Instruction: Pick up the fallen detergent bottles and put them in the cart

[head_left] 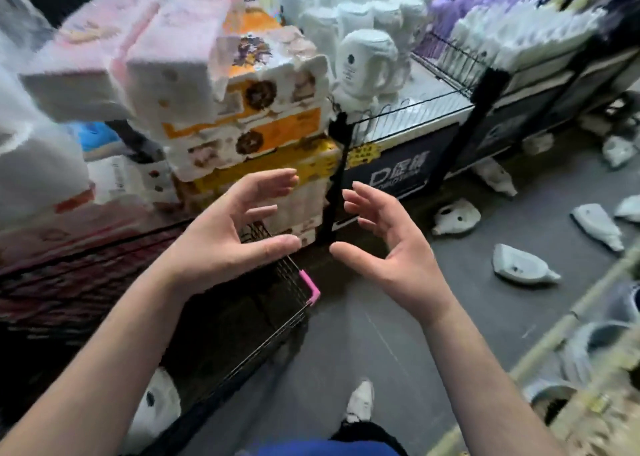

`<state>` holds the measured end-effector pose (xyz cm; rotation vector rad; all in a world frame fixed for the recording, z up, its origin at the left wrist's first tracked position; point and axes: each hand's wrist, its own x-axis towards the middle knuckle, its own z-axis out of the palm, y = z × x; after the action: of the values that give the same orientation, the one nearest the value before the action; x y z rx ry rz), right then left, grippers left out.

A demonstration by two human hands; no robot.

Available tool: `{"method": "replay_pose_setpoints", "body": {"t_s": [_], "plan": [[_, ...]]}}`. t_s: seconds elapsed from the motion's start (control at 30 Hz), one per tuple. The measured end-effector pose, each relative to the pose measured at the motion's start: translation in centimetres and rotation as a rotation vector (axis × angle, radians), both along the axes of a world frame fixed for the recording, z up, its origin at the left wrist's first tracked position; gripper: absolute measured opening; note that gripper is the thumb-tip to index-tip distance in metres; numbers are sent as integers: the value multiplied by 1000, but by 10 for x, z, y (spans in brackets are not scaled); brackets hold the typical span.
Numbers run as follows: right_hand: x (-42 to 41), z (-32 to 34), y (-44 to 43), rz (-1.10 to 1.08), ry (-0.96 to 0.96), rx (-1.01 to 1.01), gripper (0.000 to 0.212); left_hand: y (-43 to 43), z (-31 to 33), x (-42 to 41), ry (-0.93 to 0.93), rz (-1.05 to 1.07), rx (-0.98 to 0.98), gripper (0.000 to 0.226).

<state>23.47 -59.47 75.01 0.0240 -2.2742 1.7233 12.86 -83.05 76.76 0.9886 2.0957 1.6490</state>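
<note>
Fallen bottles: white fallen bottles (523, 265) lie on their sides, scattered over the grey floor (381, 334) at right, well apart from both hands.
Nearest bottle: the nearest bottle (455, 218) lies on the floor beyond and right of the right fingertips, untouched.
Left hand: the left hand (228, 234) is raised above the cart, fingers spread and loosely curved, holding nothing.
Right hand: the right hand (391, 248) faces it palm to palm, fingers apart, empty.
Cart: the wire cart (277, 331), with a pink corner, stands lower left.
Cart bottle: a white cart bottle (156, 407) with a dark dot sits inside it.
Shelf: the shelf (440, 88) carries upright bottles (367, 61), each with a round dark mark; label text too small to read.
Sign: the black sign (398, 175) shows a large "D" and blurred Chinese characters.
Tag: the yellow tag (363, 154) is unreadable.
Tissue packs: tissue packs (256, 116) are stacked left of the shelf.
Shoe: a white shoe (360, 400) is on the floor below.
</note>
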Motion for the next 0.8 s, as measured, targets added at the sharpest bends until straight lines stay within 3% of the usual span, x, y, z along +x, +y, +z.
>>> {"method": "replay_pose_setpoints", "body": {"t_s": [0.4, 0.57, 0.8], "plan": [[50, 21, 267, -386, 132, 17, 75, 299, 23, -13, 24, -336, 61, 88], [80, 18, 335, -534, 119, 13, 73, 393, 18, -14, 18, -474, 52, 80], [97, -3, 408, -735, 36, 28, 77, 522, 2, -42, 5, -678, 50, 88]]}}
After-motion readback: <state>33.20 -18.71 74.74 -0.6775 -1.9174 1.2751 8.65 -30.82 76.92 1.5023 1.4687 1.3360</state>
